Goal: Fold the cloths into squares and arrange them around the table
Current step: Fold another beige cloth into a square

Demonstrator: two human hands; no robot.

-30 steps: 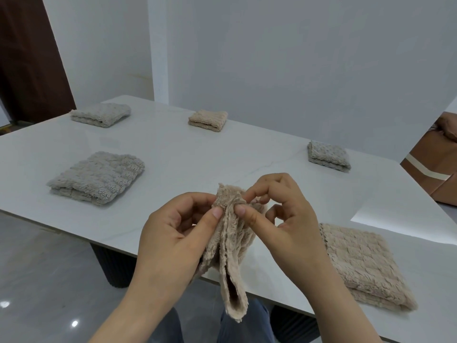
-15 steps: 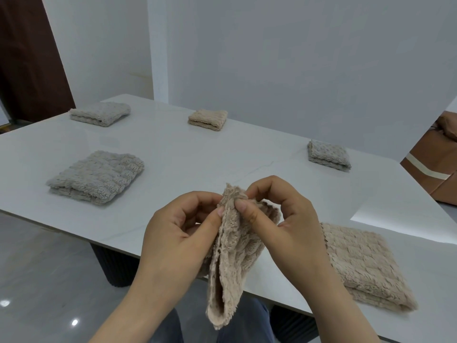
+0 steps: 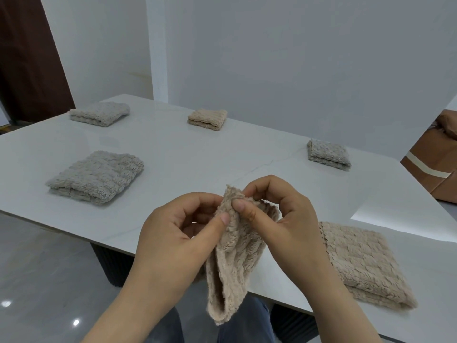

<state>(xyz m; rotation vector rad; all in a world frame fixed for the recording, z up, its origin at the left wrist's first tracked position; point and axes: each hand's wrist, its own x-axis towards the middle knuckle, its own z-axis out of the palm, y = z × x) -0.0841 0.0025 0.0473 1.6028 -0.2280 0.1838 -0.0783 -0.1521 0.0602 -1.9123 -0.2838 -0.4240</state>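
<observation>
A fluffy beige cloth (image 3: 232,263) hangs doubled over in front of the white table's near edge (image 3: 173,169). My left hand (image 3: 178,233) pinches its top edge between thumb and fingers. My right hand (image 3: 282,219) pinches the same top edge just beside it. Several folded cloths lie on the table: a grey one (image 3: 97,177) near left, a grey one (image 3: 100,113) far left, a beige one (image 3: 207,118) at the far middle, a grey one (image 3: 329,154) far right, and a beige one (image 3: 366,263) near right.
The table stands on a dark ribbed base (image 3: 111,266) over a glossy grey floor. A brown cardboard box (image 3: 435,167) sits past the table's right side. A dark door (image 3: 27,60) is at the far left. My knees in jeans (image 3: 249,325) show below the cloth.
The hanging cloth has swung and shifted slightly lower left while my fingers rework their pinch along its top edge. Both hands stay in nearly the same place.
</observation>
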